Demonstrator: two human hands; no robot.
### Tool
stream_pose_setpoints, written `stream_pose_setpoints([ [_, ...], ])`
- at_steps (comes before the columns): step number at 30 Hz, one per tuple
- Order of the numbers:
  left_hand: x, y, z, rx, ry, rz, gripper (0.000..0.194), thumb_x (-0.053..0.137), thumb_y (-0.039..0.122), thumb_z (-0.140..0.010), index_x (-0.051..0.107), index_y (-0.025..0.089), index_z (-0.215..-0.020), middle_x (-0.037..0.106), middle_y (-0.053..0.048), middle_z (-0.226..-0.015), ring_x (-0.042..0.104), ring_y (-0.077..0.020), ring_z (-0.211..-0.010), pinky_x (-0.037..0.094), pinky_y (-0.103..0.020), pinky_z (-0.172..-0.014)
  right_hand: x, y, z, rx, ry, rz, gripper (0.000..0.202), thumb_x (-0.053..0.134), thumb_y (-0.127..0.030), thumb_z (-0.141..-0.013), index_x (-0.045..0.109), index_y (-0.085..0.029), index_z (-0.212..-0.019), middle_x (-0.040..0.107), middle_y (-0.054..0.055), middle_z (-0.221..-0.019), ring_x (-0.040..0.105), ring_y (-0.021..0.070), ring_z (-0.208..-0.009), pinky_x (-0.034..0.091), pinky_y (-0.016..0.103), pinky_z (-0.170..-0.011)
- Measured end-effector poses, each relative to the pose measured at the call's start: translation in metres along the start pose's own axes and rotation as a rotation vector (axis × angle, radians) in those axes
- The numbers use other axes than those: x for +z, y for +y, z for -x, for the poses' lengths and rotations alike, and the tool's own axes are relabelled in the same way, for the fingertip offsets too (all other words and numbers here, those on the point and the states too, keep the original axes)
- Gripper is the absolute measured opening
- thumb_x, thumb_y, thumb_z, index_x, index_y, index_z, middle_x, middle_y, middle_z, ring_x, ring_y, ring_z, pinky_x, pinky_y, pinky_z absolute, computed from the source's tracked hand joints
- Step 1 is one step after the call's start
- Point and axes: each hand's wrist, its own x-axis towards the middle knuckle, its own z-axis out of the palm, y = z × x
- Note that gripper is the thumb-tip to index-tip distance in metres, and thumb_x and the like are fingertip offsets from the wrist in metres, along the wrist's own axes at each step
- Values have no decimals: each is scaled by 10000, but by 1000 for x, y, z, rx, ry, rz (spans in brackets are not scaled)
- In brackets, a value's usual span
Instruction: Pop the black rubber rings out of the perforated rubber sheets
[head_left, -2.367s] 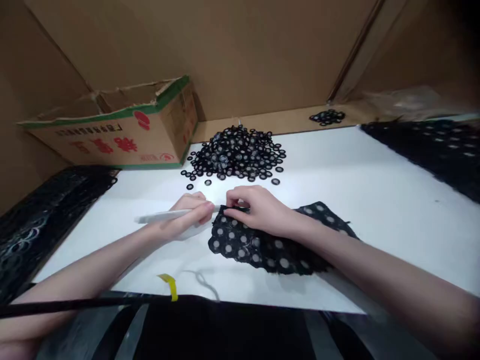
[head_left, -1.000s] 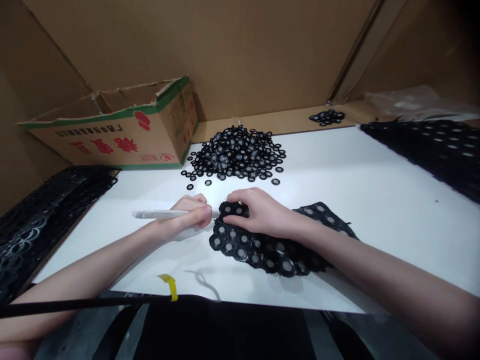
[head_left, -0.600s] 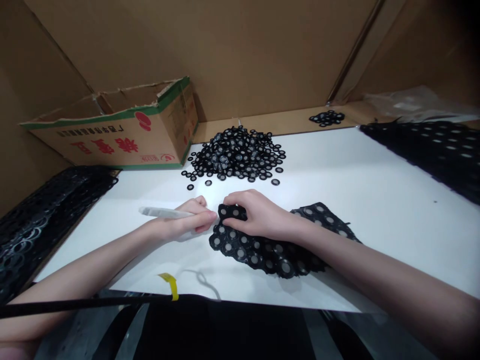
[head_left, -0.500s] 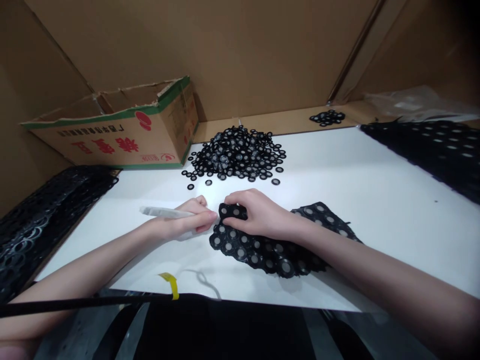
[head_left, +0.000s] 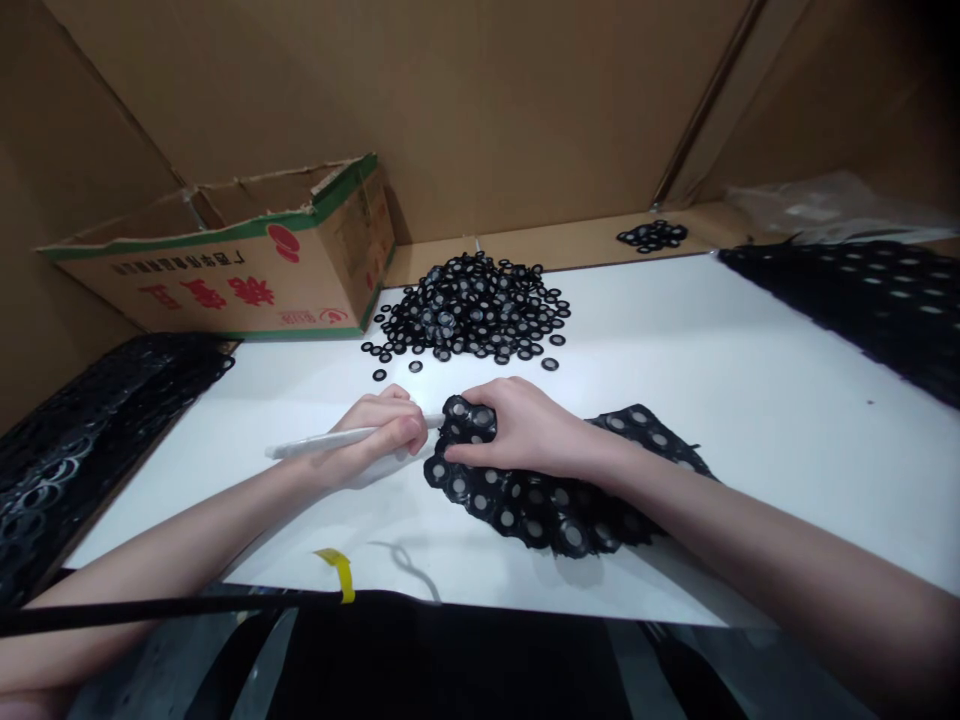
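My left hand (head_left: 384, 430) is closed around a white pen-like stick (head_left: 311, 442). The stick's far end reaches the left edge of a black sheet (head_left: 525, 510) patterned with round grey-centred discs. My right hand (head_left: 517, 425) pinches that edge, with thumb in front and fingers behind, so a corner is folded up. The rest of the sheet lies on the white tabletop under my right wrist and forearm. Just beyond both hands is a heap of loose black rings with greyish centres (head_left: 476, 310).
An open cardboard box (head_left: 247, 285) stands at the back left. Black perforated sheets (head_left: 97, 430) are piled at the left, and a larger disc-patterned sheet (head_left: 862, 300) lies at the right. A small cluster of rings (head_left: 652, 235) and clear plastic (head_left: 832, 205) lie at the back right.
My left hand has turned, and the stick's tip now shows against the sheet's edge. The folded corner in my right hand has tilted up slightly, showing more discs.
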Motion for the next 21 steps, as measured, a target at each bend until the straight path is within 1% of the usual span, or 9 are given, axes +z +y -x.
stream_pose_setpoints([
  [4, 1, 0, 1, 57, 21, 41, 534, 308, 510, -964, 503, 161, -610, 552, -27, -604, 432, -134, -611, 350, -342, -816, -2, -1, 1, -2, -32, -25, 380, 694, -349, -691, 384, -190, -537, 370, -57, -509, 348, 91, -525, 239, 249, -528],
  [6, 3, 0, 1, 54, 41, 89, 551, 321, 529, -954, 487, 165, -576, 504, -14, -544, 404, -127, -563, 357, -343, -786, -2, -1, 1, -19, -42, -51, 366, 690, -324, -697, 390, -188, -539, 375, -58, -510, 353, 89, -524, 239, 247, -527],
  [10, 5, -2, 2, -10, 74, 179, 594, 342, 551, -934, 436, 168, -491, 386, 15, -437, 318, -105, -470, 367, -344, -729, -3, 0, 2, -36, -57, -85, 355, 694, -303, -709, 401, -184, -547, 397, -56, -522, 370, 90, -532, 233, 246, -527],
  [16, 5, -3, 2, -1, 13, 199, 585, 362, 509, -942, 451, 162, -479, 403, 9, -446, 328, -106, -487, 335, -350, -711, -3, 0, 2, -53, -68, -98, 348, 695, -288, -720, 406, -181, -561, 418, -50, -545, 384, 93, -553, 233, 245, -535],
  [21, 5, -3, 2, -29, 3, 178, 604, 351, 552, -927, 445, 165, -472, 410, 3, -442, 324, -110, -486, 337, -350, -718, -3, 0, 3, -54, -65, -103, 346, 690, -286, -722, 404, -182, -557, 419, -50, -540, 388, 94, -555, 239, 245, -539],
])
